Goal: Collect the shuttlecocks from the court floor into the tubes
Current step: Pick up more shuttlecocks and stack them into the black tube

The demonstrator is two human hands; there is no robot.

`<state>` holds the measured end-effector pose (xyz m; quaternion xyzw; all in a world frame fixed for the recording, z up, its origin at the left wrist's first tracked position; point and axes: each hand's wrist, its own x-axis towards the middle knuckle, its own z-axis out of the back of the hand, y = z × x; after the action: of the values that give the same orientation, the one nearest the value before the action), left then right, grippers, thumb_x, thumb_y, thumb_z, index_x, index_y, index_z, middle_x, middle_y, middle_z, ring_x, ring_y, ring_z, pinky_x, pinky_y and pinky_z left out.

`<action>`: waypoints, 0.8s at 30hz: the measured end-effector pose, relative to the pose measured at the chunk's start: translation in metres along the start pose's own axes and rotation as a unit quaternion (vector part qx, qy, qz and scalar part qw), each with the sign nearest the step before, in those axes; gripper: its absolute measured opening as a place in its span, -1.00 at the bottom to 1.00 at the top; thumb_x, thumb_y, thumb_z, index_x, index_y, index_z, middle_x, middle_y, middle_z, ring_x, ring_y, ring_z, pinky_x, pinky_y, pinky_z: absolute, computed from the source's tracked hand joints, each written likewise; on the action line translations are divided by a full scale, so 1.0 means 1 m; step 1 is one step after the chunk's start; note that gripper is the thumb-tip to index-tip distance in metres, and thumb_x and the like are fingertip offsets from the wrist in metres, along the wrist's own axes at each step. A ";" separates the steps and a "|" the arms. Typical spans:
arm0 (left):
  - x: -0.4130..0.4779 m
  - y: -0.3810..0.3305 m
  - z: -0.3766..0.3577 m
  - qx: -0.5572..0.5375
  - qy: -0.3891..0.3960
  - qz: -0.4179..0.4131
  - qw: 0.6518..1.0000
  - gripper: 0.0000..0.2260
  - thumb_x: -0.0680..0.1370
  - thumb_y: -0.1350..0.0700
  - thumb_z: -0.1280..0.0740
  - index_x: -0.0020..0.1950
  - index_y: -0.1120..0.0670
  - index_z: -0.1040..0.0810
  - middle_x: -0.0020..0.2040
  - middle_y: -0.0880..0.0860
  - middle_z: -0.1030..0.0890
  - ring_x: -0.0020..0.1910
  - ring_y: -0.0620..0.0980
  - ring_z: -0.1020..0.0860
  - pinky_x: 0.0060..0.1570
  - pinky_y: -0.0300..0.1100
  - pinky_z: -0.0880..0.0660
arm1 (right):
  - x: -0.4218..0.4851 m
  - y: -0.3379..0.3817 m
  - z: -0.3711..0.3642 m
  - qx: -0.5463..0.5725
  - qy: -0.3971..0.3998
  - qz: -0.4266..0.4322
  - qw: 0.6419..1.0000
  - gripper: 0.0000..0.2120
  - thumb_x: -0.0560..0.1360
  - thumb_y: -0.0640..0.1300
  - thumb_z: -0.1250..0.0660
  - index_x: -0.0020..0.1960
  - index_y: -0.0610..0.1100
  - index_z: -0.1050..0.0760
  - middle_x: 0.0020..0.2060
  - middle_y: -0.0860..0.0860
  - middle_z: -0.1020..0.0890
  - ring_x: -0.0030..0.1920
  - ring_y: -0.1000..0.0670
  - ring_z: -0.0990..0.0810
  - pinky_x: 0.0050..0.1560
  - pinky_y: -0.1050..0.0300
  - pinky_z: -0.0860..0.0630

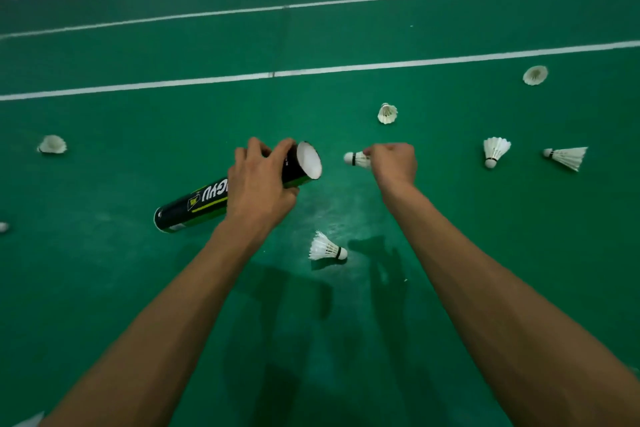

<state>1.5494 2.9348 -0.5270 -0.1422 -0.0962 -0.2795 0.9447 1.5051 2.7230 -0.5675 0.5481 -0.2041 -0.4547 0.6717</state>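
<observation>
Head view.
A: What is taking up the most room?
B: The green court floor [104,288] is filling nearly everything, with two white lines [311,71] running across its far part. Two bare forearms [485,270] are reaching in from the bottom edge.
A: And the tube?
B: The black tube [194,206], printed in green and yellow, is slanting left of centre, its open white mouth pointing up and to the right. The left hand [259,184] is gripping it near that mouth, fingers curling over the top. Whether its capped end is touching the floor, I cannot tell.
A: What is the right hand doing?
B: The right hand [394,163] is pinching the held shuttlecock [355,159] by its feathers. The cork is pointing left at the tube's mouth, just beside it and not touching.
A: The rest?
B: The nearest shuttlecock [327,248] is lying on the floor between the forearms, cork to the right. Loose shuttlecocks [495,151] are lying scattered on the right side: two near each other, one beyond the right hand, one by the nearer line. A lone shuttlecock [52,144] is lying far left, well apart from the tube.
</observation>
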 end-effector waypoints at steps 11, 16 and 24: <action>0.039 -0.074 0.043 0.021 -0.027 -0.008 0.999 -0.44 0.42 0.12 -0.54 0.34 0.14 -0.41 0.24 0.28 -0.51 0.17 0.34 -0.49 0.15 0.15 -0.48 | -0.013 0.109 0.107 0.018 0.094 0.271 0.958 -0.71 0.54 -0.04 -0.34 -0.28 -0.04 -0.74 -0.50 0.12 -0.63 -0.49 0.21 -0.45 -0.37 0.25 -0.38; 0.053 -0.089 0.057 0.023 -0.052 -0.028 0.998 -0.48 0.42 0.14 -0.51 0.28 0.17 -0.37 0.12 0.28 -0.52 0.02 0.36 -0.52 -0.04 0.14 -0.50 | -0.021 0.138 0.117 -0.017 0.109 0.326 0.939 -0.62 0.61 0.03 -0.29 -0.25 -0.06 -0.76 -0.53 0.21 -0.60 -0.46 0.30 -0.51 -0.33 0.38 -0.34; 0.054 -0.102 0.016 -0.094 -0.022 -0.047 0.994 -0.44 0.38 0.08 -0.53 0.31 -0.01 -0.37 0.07 0.21 -0.45 0.02 0.32 -0.50 0.07 0.15 -0.53 | -0.024 0.136 0.142 -0.116 0.141 0.345 0.921 -0.60 0.62 0.13 -0.29 -0.21 -0.06 -0.76 -0.35 0.02 -0.71 -0.35 0.10 -0.55 -0.24 0.18 -0.44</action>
<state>1.5357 2.8307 -0.4753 -0.2319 -0.0963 -0.3281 0.9106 1.4356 2.6625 -0.3918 0.4204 -0.2295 -0.1337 0.8676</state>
